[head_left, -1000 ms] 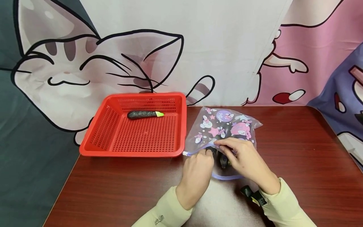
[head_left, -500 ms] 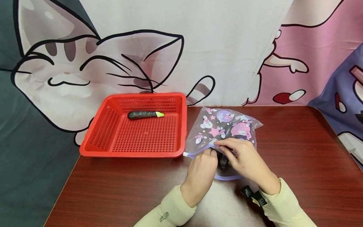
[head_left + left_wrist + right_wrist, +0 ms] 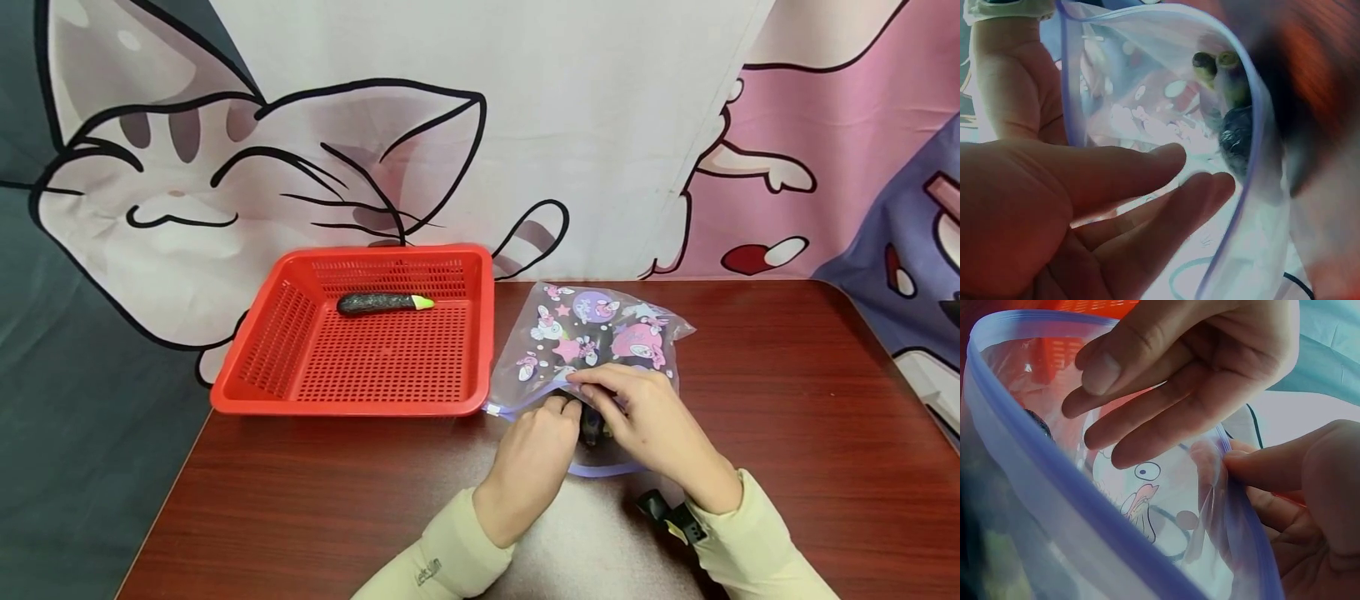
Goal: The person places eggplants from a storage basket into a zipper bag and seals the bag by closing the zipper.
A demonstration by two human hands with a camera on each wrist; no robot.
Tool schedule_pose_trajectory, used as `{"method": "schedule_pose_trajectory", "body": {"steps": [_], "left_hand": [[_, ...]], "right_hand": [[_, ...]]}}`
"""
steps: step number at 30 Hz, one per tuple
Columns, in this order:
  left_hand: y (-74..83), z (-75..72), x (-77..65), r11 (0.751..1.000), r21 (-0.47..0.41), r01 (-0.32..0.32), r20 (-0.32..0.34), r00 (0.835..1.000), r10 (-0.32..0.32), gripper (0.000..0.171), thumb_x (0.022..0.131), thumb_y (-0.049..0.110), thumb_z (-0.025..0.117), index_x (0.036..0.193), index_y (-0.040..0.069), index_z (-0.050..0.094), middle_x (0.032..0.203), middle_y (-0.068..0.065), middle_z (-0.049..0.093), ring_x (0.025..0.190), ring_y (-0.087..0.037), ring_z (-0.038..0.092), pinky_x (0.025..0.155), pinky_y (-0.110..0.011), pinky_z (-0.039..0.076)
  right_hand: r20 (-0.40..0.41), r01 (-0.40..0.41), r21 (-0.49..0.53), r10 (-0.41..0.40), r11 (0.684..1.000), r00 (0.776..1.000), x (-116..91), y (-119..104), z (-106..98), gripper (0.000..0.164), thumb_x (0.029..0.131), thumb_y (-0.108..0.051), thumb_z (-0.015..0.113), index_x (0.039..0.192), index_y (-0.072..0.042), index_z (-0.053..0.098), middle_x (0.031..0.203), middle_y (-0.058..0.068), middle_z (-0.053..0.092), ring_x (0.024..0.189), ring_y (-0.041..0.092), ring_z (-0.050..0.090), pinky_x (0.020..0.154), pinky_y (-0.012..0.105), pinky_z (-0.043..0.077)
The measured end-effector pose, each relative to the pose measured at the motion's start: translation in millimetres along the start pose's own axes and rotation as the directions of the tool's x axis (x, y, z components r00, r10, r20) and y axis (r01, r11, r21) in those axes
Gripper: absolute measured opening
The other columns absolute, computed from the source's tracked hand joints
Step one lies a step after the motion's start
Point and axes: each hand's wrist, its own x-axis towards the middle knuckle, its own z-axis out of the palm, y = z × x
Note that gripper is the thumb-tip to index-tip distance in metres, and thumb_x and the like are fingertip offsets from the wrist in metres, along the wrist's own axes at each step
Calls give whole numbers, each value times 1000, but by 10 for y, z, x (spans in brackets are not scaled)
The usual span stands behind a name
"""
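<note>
Head view shows hands [image 3: 529, 467] at the bag [image 3: 581, 329], right [image 3: 651, 417] pinching its rim [image 3: 548, 387].

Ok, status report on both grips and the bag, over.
Left grip at the open bag, holding nothing visible. Right grip pinching its purple rim. Dark vegetables inside. Red basket alongside, not blocking.
</note>
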Motion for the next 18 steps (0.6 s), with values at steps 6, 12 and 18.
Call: {"method": "schedule_pose_trajectory", "body": {"steps": [6, 12, 18], "left_hand": [[-11, -95, -16, 999, 18, -51, 36, 998, 51, 6, 92, 12, 67, 94, 14, 72, 86, 2, 67, 68, -14, 68, 50, -27, 52], [-82, -260, -17, 993, -16, -117, 154, 981, 118, 12, 92, 12, 67, 97, 18, 75, 84, 3, 67, 68, -15, 68, 53, -29, 52], [-160, -375, 2, 982, -84, -171, 199, 963, 185, 16, 93, 9, 63, 97, 18, 75, 84, 4, 68, 74, -12, 67, 59, -29, 53]], "right_hand": [[4, -9, 8, 9, 1000, 1000, -7, -2, -2, 28, 84, 7, 73, 106, -9, 76, 97, -2, 74, 78, 4, 60, 69, 15, 42], [3, -8, 10, 8, 1000, 1000, -2, -4, -3, 28, 84, 7, 73, 106, -9, 76, 98, -2, 74, 79, 4, 61, 69, 15, 42], [10, -14, 10, 14, 1000, 1000, 4, -4, -15, 27, 84, 6, 73, 107, -9, 76, 99, -2, 74, 79, 5, 61, 69, 16, 42]]}}
